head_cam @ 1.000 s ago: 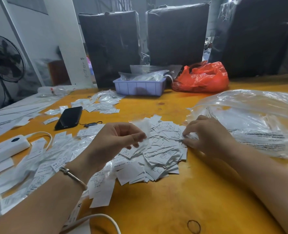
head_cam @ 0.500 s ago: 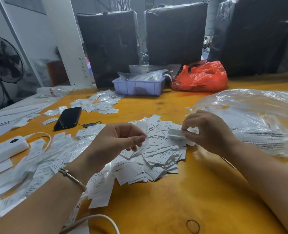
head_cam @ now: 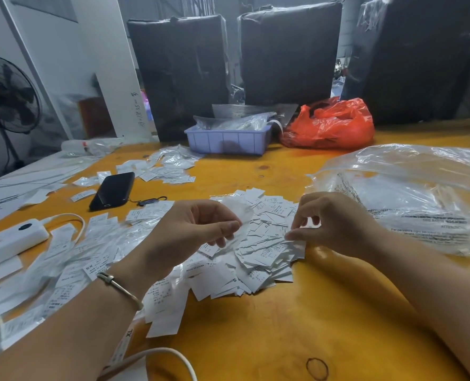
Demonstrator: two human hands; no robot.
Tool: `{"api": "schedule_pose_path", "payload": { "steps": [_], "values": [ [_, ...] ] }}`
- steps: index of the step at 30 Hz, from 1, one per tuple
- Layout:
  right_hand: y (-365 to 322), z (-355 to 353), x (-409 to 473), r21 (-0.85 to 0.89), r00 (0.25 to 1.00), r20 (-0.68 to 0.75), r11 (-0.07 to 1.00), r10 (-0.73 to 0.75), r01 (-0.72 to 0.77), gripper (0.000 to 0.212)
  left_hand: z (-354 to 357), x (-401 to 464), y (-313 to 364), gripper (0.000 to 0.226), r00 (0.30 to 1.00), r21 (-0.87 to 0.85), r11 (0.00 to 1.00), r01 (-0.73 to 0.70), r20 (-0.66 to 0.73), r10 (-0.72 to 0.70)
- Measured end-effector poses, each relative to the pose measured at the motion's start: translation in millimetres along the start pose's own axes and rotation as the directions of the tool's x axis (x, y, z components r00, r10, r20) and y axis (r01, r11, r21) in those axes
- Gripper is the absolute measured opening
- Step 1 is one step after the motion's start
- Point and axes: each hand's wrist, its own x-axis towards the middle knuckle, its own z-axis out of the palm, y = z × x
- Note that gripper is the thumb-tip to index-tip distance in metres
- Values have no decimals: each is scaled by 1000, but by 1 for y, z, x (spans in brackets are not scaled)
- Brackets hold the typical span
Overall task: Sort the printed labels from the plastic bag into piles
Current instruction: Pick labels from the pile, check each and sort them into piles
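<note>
A heap of small white printed labels (head_cam: 258, 259) lies on the yellow table (head_cam: 283, 325) in front of me. My left hand (head_cam: 189, 235) hovers over the heap's left side and pinches a small clear plastic sleeve (head_cam: 242, 213) between thumb and fingers. My right hand (head_cam: 335, 224) is at the heap's right edge, its thumb and forefinger pinching a few labels (head_cam: 294, 240) low against the pile. A large clear plastic bag (head_cam: 409, 199) lies to the right, behind my right hand.
More labels in clear sleeves (head_cam: 71, 259) spread to the left, with a white power strip (head_cam: 8, 240) and a black phone (head_cam: 114, 189). Another label pile (head_cam: 170, 167), a blue bin (head_cam: 228, 138) and an orange bag (head_cam: 330, 123) sit farther back. A rubber band (head_cam: 316, 368) lies near.
My right hand lifted a small stack of labels off the heap half a second ago and has now come back down to the heap's right edge. My left hand has barely moved.
</note>
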Motion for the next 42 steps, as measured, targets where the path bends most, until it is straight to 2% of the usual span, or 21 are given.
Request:
{"api": "schedule_pose_path", "payload": {
  "steps": [4,8,12,17,21,23,25,27,30,32,34,36,39,42],
  "values": [
    [-3,3,-2,-31,1000,27,999,14,-13,23,1,0,0,25,1000,-1,1000,4,7,-4],
    [-7,6,-1,-26,999,40,1000,-13,14,41,2,0,1,28,1000,-12,1000,9,3,-9],
    [-9,10,0,-42,998,55,998,-39,41,24,2,0,1,27,1000,-9,1000,18,6,-18],
    [-8,8,0,-5,995,77,998,-56,57,16,3,0,1,30,1000,-7,1000,22,4,-22],
    [-9,7,-2,-5,999,18,999,-49,49,16,2,1,0,29,1000,-6,1000,18,4,-18],
    [-14,6,-3,19,997,-66,999,-42,44,10,3,0,0,30,1000,-10,1000,19,5,-19],
    [-21,1,-2,117,983,-183,993,2,19,3,3,0,0,27,1000,-3,1000,15,4,-15],
    [-28,-7,-1,353,971,-225,936,83,2,2,2,0,0,24,1000,3,1000,5,-1,-5],
    [-36,-18,-4,744,975,-137,668,175,-15,7,1,0,-1,21,1000,2,1000,-4,-12,4],
    [-39,-23,-6,861,981,-48,505,186,-54,15,1,-1,0,22,1000,-15,1000,-14,-11,14],
    [-43,-27,-7,902,981,-7,424,193,-77,20,2,-1,0,22,999,-39,999,-34,-10,34],
    [-46,-29,-8,884,979,-36,464,200,-62,25,1,-1,1,21,999,-46,998,-49,-12,49],
    [-49,-29,-9,835,977,-105,550,188,-16,18,0,-2,2,19,998,-46,997,-67,-11,67],
    [-53,-29,-9,826,981,-87,564,172,-25,34,0,-2,2,17,996,-62,994,-88,-19,87]
  ]
}}
